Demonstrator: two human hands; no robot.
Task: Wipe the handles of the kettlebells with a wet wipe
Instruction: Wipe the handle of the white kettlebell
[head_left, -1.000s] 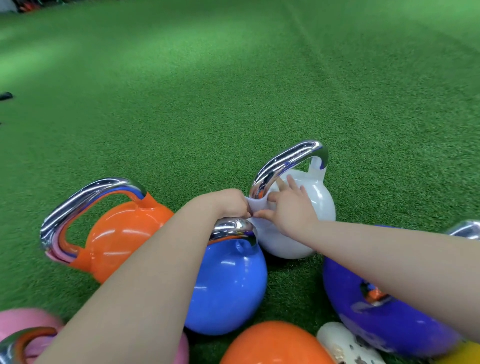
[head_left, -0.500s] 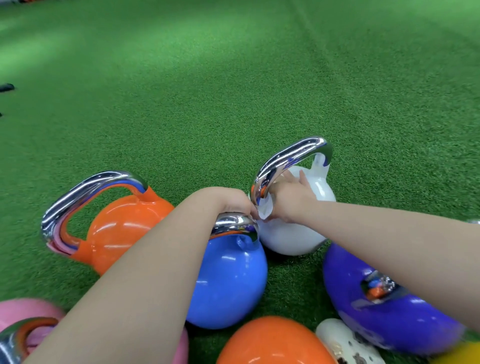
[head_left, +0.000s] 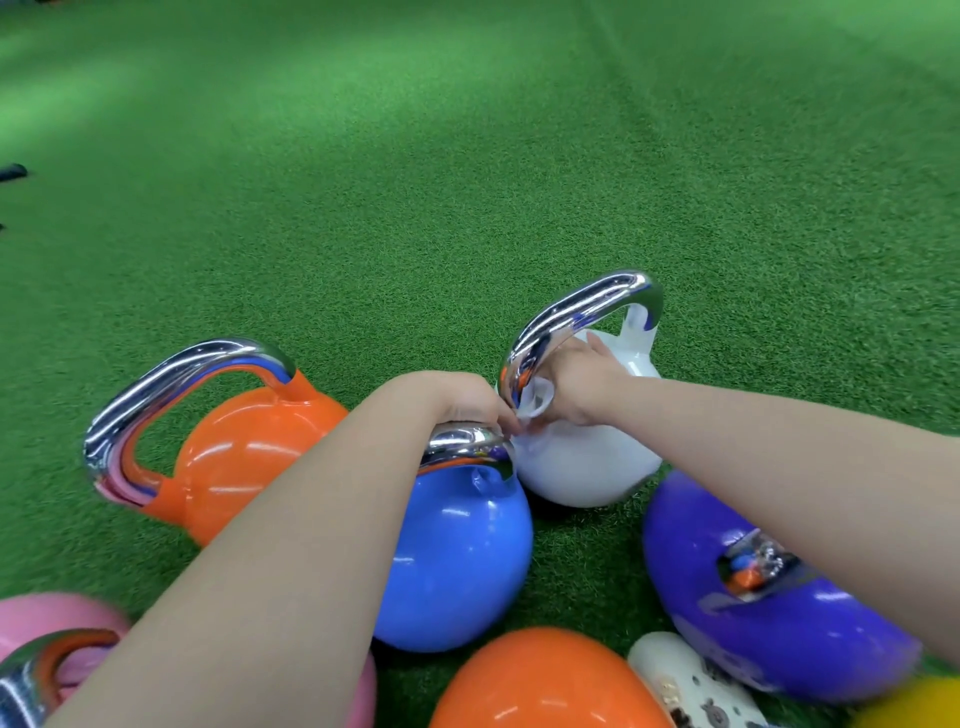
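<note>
A white kettlebell (head_left: 587, 462) with a chrome handle (head_left: 582, 312) stands upright on the green turf. A white wet wipe (head_left: 535, 397) is wrapped around the lower left leg of that handle. My right hand (head_left: 576, 384) reaches through the handle and grips the wipe against the metal. My left hand (head_left: 457, 400) pinches the wipe's lower end just left of the handle, above the chrome handle of a blue kettlebell (head_left: 457, 551). My fingertips are partly hidden behind the handle.
An orange kettlebell (head_left: 244, 457) stands at the left, a purple one (head_left: 779, 623) at the right. A pink one (head_left: 47, 644), another orange one (head_left: 545, 680), a yellow one (head_left: 914, 706) and a patterned white object (head_left: 691, 686) crowd the bottom edge. Green turf (head_left: 467, 156) stretches beyond.
My right hand has gone from lying flat on the white kettlebell's body to reaching through its handle, wrapping the wipe around the handle's left leg. The left hand stayed in place.
</note>
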